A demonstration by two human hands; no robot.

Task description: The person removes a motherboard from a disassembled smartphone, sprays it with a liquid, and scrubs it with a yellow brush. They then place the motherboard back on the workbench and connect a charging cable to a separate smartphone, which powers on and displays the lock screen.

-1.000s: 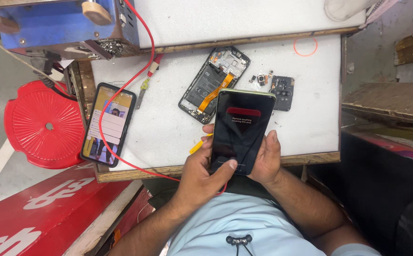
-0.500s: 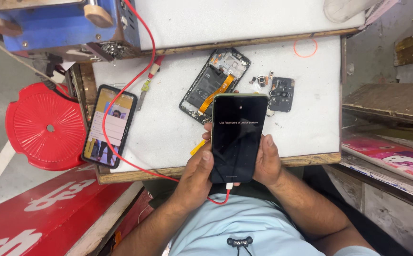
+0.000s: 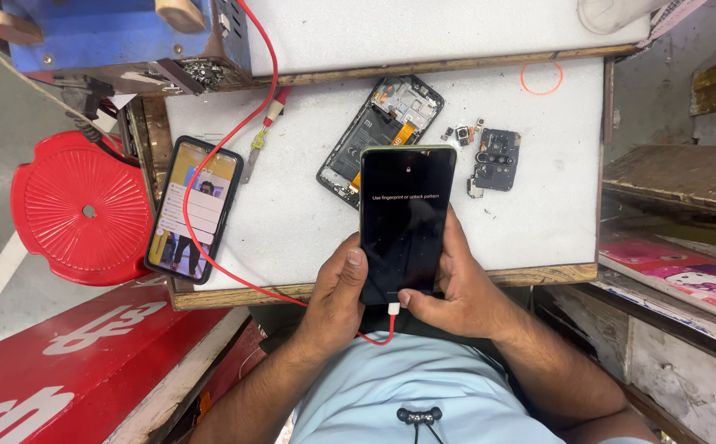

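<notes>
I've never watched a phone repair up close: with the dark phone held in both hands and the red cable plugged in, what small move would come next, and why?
Probably a swipe of the left hand thumb across the phone. Its dark screen shows a lock prompt, the red cable is plugged into its bottom edge, and the right hand steadies that end, so unlocking looks like the likely step.

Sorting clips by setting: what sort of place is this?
Likely a phone repair bench: an opened phone with loose parts lies on the white table, and both hands hold a phone plugged into a red cable.
</notes>
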